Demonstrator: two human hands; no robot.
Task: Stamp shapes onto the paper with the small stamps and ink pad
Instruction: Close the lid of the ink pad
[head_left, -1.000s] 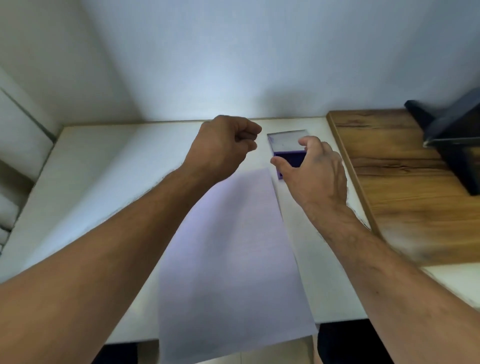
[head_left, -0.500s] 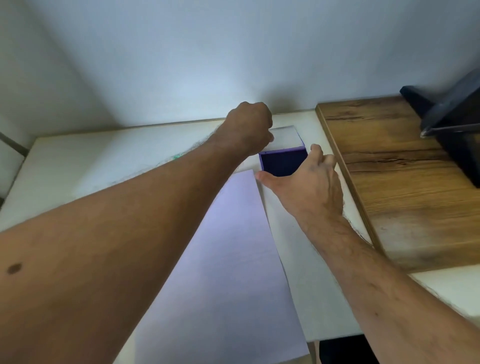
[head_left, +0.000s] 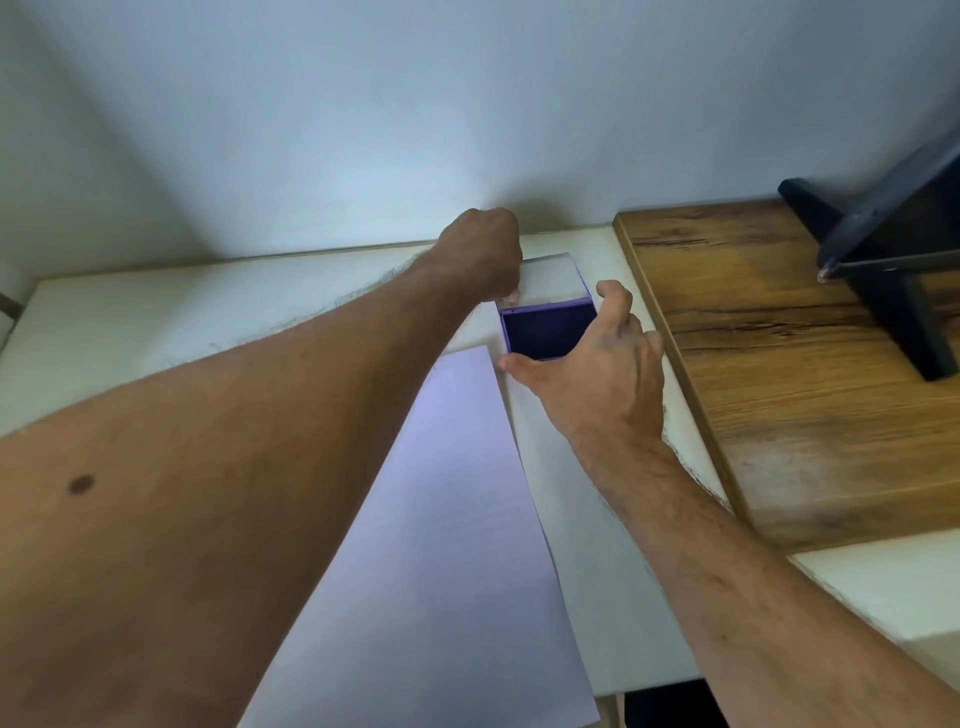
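1. Right now, the right hand (head_left: 597, 374) braces the purple, square ink pad case (head_left: 548, 327) on the white table (head_left: 156, 322): thumb along its near edge, fingers curled round its right side, holding the base steady.
2. Its clear hinged lid (head_left: 553, 278) lies folded back, away from the person, so the dark blue pad faces up and open.
3. Over at the case's far left corner is the left hand (head_left: 480, 254), fingers curled under in a fist. A fingertip shows against the lid's left edge, but whether it pinches a small stamp or the lid, I cannot tell; no stamp is visible.
4. The key relation: the open pad lies just right of and slightly nearer than the left fist, so the left hand is the freer one to work above the ink.
5. The long white sheet of paper (head_left: 441, 545) lies beside the case, its far right corner just short of the thumb, its long axis running back toward the person. It looks unmarked.
6. No brand, label or writing can be read anywhere.
7. To the right sit a brown wooden board (head_left: 805, 389) and a dark stand (head_left: 893, 270).
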